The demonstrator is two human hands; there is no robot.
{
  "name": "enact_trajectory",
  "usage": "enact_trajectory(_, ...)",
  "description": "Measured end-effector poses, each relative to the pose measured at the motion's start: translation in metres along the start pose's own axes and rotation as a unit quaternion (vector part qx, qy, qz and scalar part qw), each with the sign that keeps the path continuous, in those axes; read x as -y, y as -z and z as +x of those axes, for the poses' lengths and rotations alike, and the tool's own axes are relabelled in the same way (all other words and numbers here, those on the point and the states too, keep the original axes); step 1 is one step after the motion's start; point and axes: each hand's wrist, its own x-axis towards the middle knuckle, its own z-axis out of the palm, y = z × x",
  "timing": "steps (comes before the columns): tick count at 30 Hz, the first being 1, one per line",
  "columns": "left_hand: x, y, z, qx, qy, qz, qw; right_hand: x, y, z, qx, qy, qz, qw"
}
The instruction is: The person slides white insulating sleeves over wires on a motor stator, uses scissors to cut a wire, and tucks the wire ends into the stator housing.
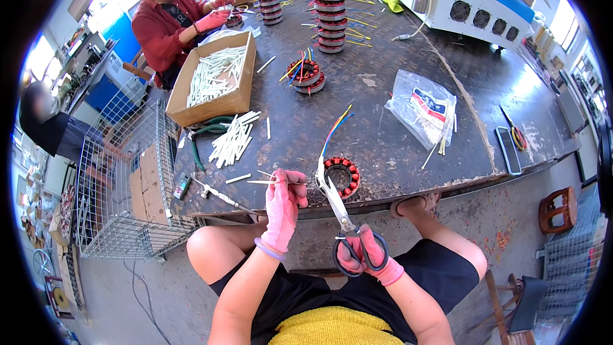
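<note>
The scissors (338, 206) could nick the leads (332, 131), as their blades lie close beside them, and a slack pinch could drop the sticks (260, 182); the ring (354, 180) lies ahead of and between both grips; the left grip (281, 207), raised, has fingertips closed on the sticks, while the right grip (370, 250) wraps the scissors' handles, forearm behind, blades aimed ahead-left

The fisheye view looks down from the head of the wearer (332, 328), facing forward across the quite near bench (391, 171).
</note>
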Motion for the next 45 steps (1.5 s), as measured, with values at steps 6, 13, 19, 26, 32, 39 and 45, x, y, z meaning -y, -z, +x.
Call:
enact_trajectory(6,-0.004,-0.006,-0.002,-0.016,-0.003,0.026,1.0,-0.005,0.004,0.002,0.04,0.006,0.059,0.997)
enact_trajectory(13,-0.004,-0.005,-0.003,-0.008,0.013,0.041,0.999,-0.014,0.007,0.001,0.005,0.027,0.036,0.999)
enact_trajectory(19,-0.003,-0.003,-0.001,-0.001,0.012,0.012,1.0,0.056,0.016,-0.058,-0.222,0.043,-0.167,0.96)
enact_trajectory(26,-0.063,0.026,-0.015,-0.015,0.027,0.045,0.999,0.205,0.149,-0.124,-0.61,0.003,-0.6,0.517)
enact_trajectory(32,-0.168,0.135,0.011,-0.079,-0.078,0.118,0.987,0.237,0.279,-0.168,-0.621,-0.08,-0.714,0.313)
enact_trajectory(39,-0.226,0.274,0.071,-0.178,-0.036,0.222,0.958,0.199,0.162,-0.057,-0.475,0.126,-0.709,0.505)
enact_trajectory(45,-0.222,0.298,0.161,-0.341,0.029,0.426,0.837,0.15,0.024,0.043,-0.333,0.002,-0.557,0.761)
